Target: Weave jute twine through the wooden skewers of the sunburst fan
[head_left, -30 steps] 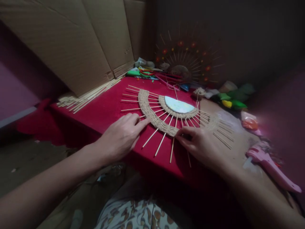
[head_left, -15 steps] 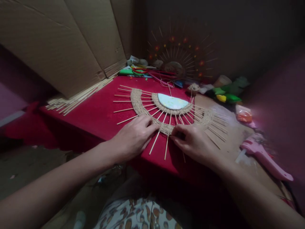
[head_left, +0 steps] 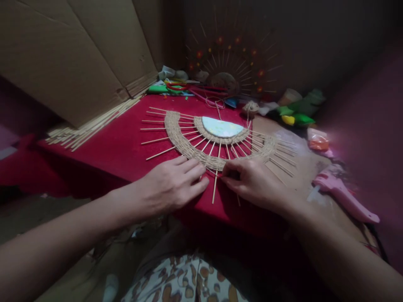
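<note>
A half-round frame of thin sticks with a woven twine band [head_left: 176, 132] lies on the red cloth [head_left: 126, 138]. At its centre is a pale blue half disc [head_left: 223, 127] edged with twine. My left hand [head_left: 176, 182] is at the band's lower left edge, its fingers bent and thumb apart over a stick, with nothing visible between them. My right hand [head_left: 252, 180] pinches at the lower edge, right of the middle. A thin strand of twine [head_left: 211, 171] runs along the edge between the hands; its end at the right fingertips is hard to make out.
Loose sticks [head_left: 91, 126] lie at the left under a cardboard sheet [head_left: 78, 54]. A pink glue gun [head_left: 346, 197] rests at the right. Behind are a twine ball [head_left: 251, 107], red-handled scissors [head_left: 176, 86], clay packets [head_left: 317, 140] and a decorated stick fan [head_left: 226, 67].
The view has shifted slightly. My left thumb and fingers have moved apart and away from the band's middle. A twine strand now shows below the band between my hands.
</note>
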A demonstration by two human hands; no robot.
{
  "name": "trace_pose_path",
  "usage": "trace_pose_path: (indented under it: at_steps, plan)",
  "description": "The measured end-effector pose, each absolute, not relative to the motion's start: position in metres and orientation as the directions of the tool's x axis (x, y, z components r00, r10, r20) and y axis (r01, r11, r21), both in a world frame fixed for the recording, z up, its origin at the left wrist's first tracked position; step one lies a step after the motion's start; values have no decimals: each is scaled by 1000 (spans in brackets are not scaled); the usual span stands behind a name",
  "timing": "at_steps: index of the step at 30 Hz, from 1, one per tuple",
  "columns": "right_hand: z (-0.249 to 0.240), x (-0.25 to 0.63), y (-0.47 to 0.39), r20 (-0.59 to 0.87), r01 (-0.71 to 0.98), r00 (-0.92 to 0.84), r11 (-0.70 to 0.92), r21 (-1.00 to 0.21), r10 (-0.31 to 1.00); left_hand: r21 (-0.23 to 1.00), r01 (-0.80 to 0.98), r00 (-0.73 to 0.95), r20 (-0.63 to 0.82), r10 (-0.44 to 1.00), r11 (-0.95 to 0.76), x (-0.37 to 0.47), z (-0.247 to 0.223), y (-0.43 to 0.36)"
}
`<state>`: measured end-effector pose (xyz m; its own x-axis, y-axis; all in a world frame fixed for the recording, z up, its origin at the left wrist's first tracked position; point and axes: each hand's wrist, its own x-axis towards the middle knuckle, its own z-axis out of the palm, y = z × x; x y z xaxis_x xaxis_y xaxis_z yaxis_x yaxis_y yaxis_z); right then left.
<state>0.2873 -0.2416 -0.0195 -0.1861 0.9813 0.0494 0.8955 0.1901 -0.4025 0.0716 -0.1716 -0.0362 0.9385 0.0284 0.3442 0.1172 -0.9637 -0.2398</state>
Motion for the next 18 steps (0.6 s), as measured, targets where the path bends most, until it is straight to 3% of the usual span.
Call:
trace_pose_path:
  at_steps: [3, 6, 18]
  plan:
    - [-16, 286, -243, 33, 881, -210, 204, -427, 977, -348, -11, 953, 281, -115, -937, 73, -34, -163]
    - [-11, 283, -246, 11, 863, -236, 214, -457, 972, -387, -33, 944, 291, -156, -921, 76, -35, -156]
    - [0, 285, -258, -113, 819, -427, 331, -468, 897, -169, -111, 907, 385, -170, -979, 69, -42, -144]
